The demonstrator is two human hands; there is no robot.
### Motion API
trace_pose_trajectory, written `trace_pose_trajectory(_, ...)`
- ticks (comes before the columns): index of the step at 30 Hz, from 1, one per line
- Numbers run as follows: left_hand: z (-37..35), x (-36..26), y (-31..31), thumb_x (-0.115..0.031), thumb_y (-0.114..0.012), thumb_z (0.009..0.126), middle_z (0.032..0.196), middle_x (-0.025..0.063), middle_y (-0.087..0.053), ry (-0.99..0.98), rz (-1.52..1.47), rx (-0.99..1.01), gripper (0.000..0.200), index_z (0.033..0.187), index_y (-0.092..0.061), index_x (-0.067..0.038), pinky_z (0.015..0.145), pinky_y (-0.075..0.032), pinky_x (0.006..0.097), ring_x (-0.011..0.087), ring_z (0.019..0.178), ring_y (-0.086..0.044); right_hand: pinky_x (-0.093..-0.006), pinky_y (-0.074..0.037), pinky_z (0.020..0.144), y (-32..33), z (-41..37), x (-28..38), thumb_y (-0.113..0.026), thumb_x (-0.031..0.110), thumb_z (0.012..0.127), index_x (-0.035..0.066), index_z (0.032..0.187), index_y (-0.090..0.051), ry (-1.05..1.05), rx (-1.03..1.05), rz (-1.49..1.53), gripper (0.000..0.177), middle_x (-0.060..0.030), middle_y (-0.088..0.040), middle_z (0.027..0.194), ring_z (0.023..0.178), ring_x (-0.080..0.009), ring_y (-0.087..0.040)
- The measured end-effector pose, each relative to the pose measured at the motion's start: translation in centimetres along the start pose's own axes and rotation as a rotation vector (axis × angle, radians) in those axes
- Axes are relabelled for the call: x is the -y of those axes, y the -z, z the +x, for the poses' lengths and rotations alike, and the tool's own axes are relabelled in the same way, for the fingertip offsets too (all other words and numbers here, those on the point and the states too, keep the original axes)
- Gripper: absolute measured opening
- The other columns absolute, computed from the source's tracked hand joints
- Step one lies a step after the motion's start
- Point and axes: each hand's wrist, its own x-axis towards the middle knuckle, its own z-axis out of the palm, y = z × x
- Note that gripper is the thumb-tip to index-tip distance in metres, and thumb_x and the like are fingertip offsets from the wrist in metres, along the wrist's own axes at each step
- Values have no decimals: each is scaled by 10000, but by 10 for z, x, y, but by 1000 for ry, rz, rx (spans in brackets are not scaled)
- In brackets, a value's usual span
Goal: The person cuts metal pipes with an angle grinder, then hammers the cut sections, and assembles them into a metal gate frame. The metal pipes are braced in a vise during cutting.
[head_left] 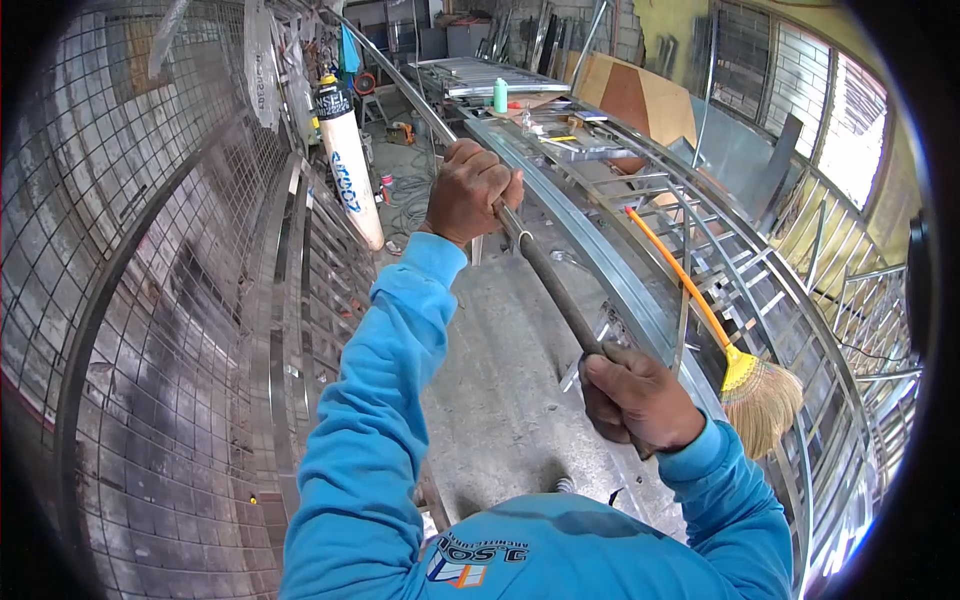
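My left hand (470,190) and right hand (635,400), both fisted around a long dark rod (552,285), hold it up beside steel frames (640,290); it seems not yet set down.

Our left arm (385,380) is stretched way out, left hand (470,190) fisted tight; right hand (635,400) clenched too, well behind it.
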Motion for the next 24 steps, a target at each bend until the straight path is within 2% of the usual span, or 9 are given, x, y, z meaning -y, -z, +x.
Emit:
trace_pose_trajectory(3, 6, 2, 3, -66, -700, 780, 658, 88, -572, -37, -36, -5, 198, 648, -552, -67, 706, -461, 434, 304, 675, -569, -262, -325, 429, -1, -24, -16, -451, 330, 1060, 97, 950, -533, 6, 131, 360, 270, 20, -388, 607, 478, -109, -383)
trace_pose_trajectory(4, 3, 0, 3, -86, -707, 775, 645, 83, -549, -35, -28, 2, 231, 624, -532, -77, 702, -461, 431, 302, 660, -556, -300, -368, 438, 7, -22, -21, -468, 371, 1050, 82, 961, -536, -30, 77, 330, 309, -12, -441, 622, 495, -126, -439)
trace_pose_trajectory(7, 7, 6, -1, -123, -719, 765, 621, 73, -497, -62, -10, -3, 299, 579, -486, -95, 695, -456, 432, 300, 632, -528, -370, -430, 475, 2, -23, -22, -495, 385, 1032, 49, 974, -535, 124, -180, -503, 343, -108, -541, 644, 508, -223, -527)
trace_pose_trajectory(8, 5, 8, 1, -120, -718, 766, 622, 73, -491, -68, -19, -18, 300, 582, -482, -95, 694, -451, 437, 303, 634, -526, -459, -477, 540, -11, -28, -4, -520, 364, 1015, 5, 1004, -529, 176, -229, -754, 360, -214, -603, 700, 547, -349, -578)
trace_pose_trajectory(11, -1, 1, 4, -100, -707, 773, 629, 73, -480, -50, -35, -5, 277, 616, -479, -92, 709, -436, 451, 310, 666, -532, -517, -486, 570, -14, -22, -10, -512, 328, 1012, -14, 1020, -526, 274, -351, -1129, 342, -268, -598, 709, 535, -442, -543)
trace_pose_trajectory(12, -3, 0, 3, -98, -704, 776, 638, 73, -494, -42, -37, -6, 258, 629, -492, -91, 719, -438, 450, 311, 678, -538, -484, -506, 549, -8, -10, -11, -503, 326, 1018, -3, 1013, -521, 436, -309, -1030, 329, -189, -587, 643, 474, -347, -554)
trace_pose_trajectory(15, -3, -8, 5, -37, -690, 794, 677, 121, -525, -45, -51, -8, 270, 645, -464, -52, 745, -461, 474, 360, 732, -571, -406, -494, 499, -14, 12, 28, -490, 327, 1028, 17, 984, -526, -16, -66, -337, 315, -86, -560, 609, 463, -217, -561)
trace_pose_trajectory(18, -2, -2, 3, -26, -687, 796, 657, 108, -502, -84, -63, 2, 277, 646, -456, -55, 715, -452, 468, 350, 712, -558, -327, -449, 472, -3, 18, -1, -480, 336, 1039, 27, 969, -537, -3, 41, -128, 322, -6, -519, 617, 503, -106, -533)
trace_pose_trajectory(24, -4, -6, -4, -27, -698, 784, 661, 108, -499, -25, -50, 51, 271, 658, -461, -61, 695, -445, 468, 353, 710, -543, -294, -416, 484, 2, -52, -25, -497, 292, 1043, 18, 924, -534, -15, -63, -271, 301, -7, -523, 615, 526, -109, -499)
